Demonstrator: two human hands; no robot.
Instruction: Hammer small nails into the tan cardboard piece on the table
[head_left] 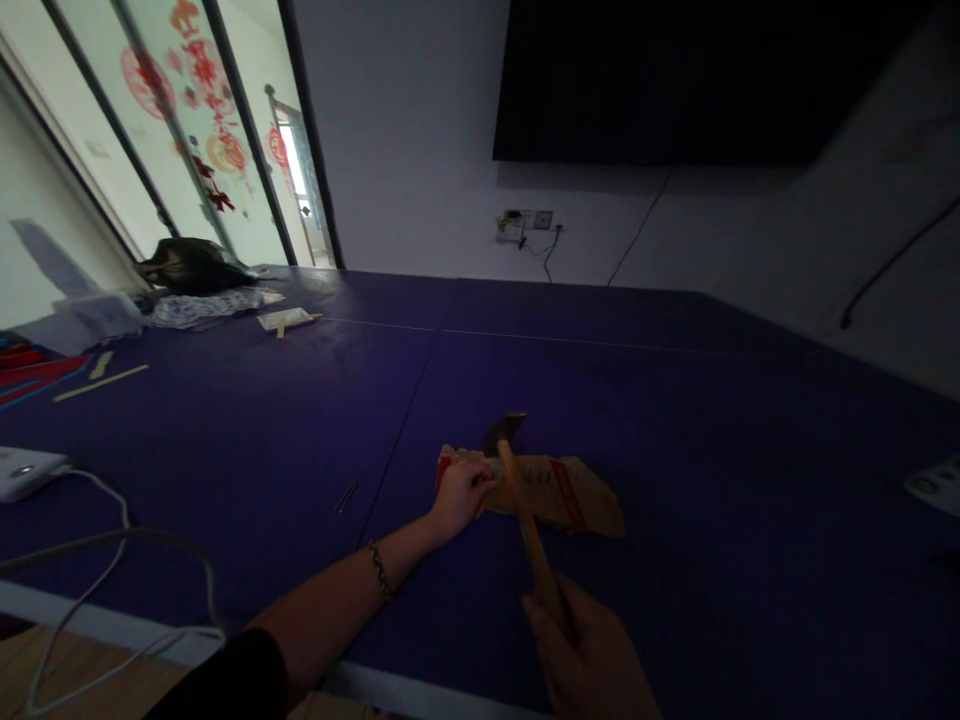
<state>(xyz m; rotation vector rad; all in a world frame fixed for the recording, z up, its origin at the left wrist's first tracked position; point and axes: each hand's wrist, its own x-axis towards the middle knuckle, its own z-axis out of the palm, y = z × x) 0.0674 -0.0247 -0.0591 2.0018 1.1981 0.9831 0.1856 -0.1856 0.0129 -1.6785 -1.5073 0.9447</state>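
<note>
My right hand (592,650) is wrapped round the lower end of a hammer's wooden handle. The dark metal head of the hammer (504,430) is over the far edge of a flattened piece of brown cardboard (592,490) with red and dark print. On the cardboard's left end rests my left hand (463,492), its thumb and fingertips pinched together close to the hammer head. A small pale spot shows by those fingertips, too little to name. Two thin dark metal rods (346,497) lie on the blue table left of my left hand.
A white power strip (30,472) with looping cables sits at the left of the blue table (712,420). Farther back are a small white tray (285,318), pale strips (101,384), plastic bags (206,307) and a dark bag (196,265). A grey-white device (934,485) lies at the right edge.
</note>
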